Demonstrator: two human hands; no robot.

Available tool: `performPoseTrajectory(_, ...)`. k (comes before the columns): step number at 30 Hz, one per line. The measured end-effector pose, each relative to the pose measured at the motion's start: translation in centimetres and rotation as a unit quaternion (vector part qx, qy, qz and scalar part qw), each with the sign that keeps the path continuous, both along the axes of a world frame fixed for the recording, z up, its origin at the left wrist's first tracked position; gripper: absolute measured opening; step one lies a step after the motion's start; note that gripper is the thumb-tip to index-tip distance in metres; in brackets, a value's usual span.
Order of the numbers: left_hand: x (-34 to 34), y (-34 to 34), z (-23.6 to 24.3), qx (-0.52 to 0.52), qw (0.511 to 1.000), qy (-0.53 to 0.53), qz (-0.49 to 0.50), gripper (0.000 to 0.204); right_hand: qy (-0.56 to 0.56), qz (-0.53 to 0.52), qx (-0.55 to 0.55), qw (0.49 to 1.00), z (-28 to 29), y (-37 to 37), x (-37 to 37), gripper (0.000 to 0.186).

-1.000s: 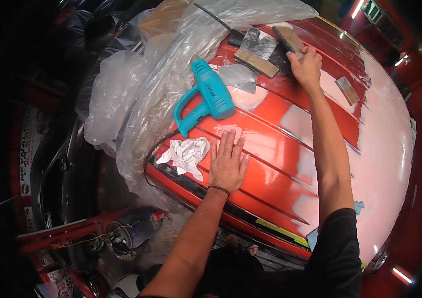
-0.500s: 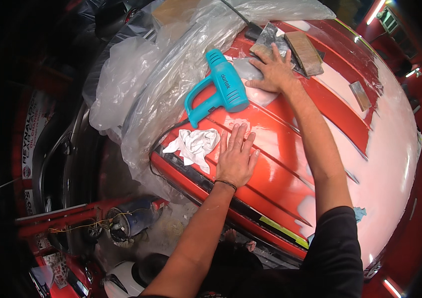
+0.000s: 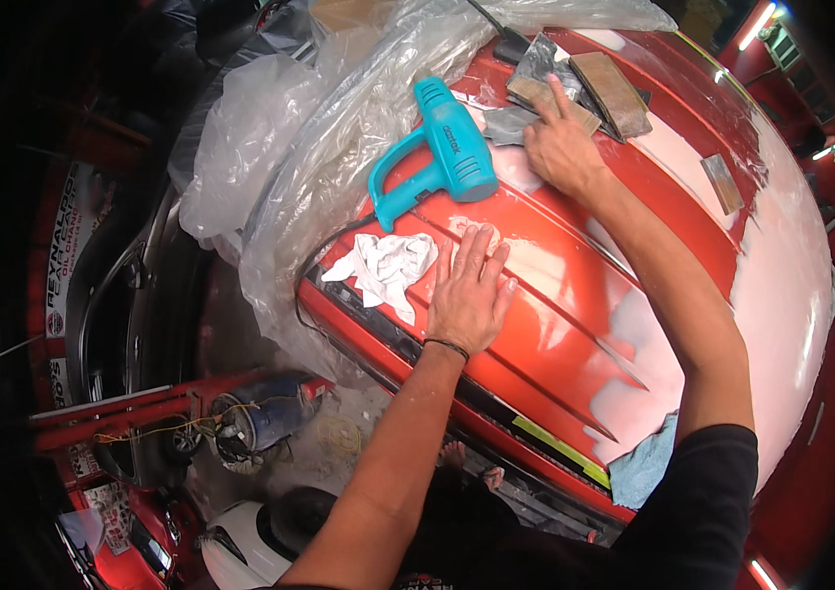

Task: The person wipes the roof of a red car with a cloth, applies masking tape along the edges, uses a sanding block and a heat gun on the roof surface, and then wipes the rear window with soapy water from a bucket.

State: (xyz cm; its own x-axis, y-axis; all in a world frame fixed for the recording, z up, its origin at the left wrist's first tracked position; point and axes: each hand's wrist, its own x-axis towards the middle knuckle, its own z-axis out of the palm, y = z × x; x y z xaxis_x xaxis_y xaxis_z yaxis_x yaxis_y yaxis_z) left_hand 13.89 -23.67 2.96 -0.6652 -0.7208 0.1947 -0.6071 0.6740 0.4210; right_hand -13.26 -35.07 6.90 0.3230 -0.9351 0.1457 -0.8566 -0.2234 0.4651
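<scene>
My left hand (image 3: 470, 300) lies flat with fingers stretched on a red car roof panel (image 3: 550, 339), near a pale smear at the fingertips. A crumpled white cloth (image 3: 386, 267) rests beside it on the left. Farther off, my right hand (image 3: 563, 152) has its index finger laid out across a brown sanding block (image 3: 587, 120), its other fingers curled at the block's near side and partly hidden. Grey sandpaper (image 3: 509, 126) shows beside that hand. Between the hands and to the left lies a teal heat gun (image 3: 453, 147) on its side.
Clear plastic sheeting (image 3: 280, 167) covers the far left edge. A thicker brown block (image 3: 609, 93) and a small block (image 3: 721, 185) sit on the panel. Pale filler (image 3: 791, 315) spans the right side. A blue cloth (image 3: 642, 467) lies near my right sleeve; a blue drum (image 3: 270, 411) stands below left.
My right hand has drawn its spread fingers in, leaving the index finger out over the brown block. The left hand stays on the panel. More of the blue cloth shows.
</scene>
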Motion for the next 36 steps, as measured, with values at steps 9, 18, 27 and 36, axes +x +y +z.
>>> performPoseTrajectory(9,-0.4,0.6,-0.4,-0.021,1.000,0.000,0.011,0.049,-0.276,-0.034,-0.143,0.950,3.4,12.8,-4.8,0.021)
performPoseTrajectory(18,-0.3,0.6,-1.9,-0.053,0.998,0.042,0.001,0.042,-0.734,-0.319,0.083,0.593,0.4,31.2,4.1,0.024)
performPoseTrajectory(27,-0.5,0.4,-2.3,-0.093,0.992,0.087,-0.012,0.043,-0.791,-0.366,0.081,0.484,-1.8,40.5,19.3,0.022)
performPoseTrajectory(36,-1.2,-2.7,-7.2,-0.104,0.985,0.088,-0.104,0.061,-0.820,-0.434,-0.011,0.372,-5.4,59.6,35.6,0.014)
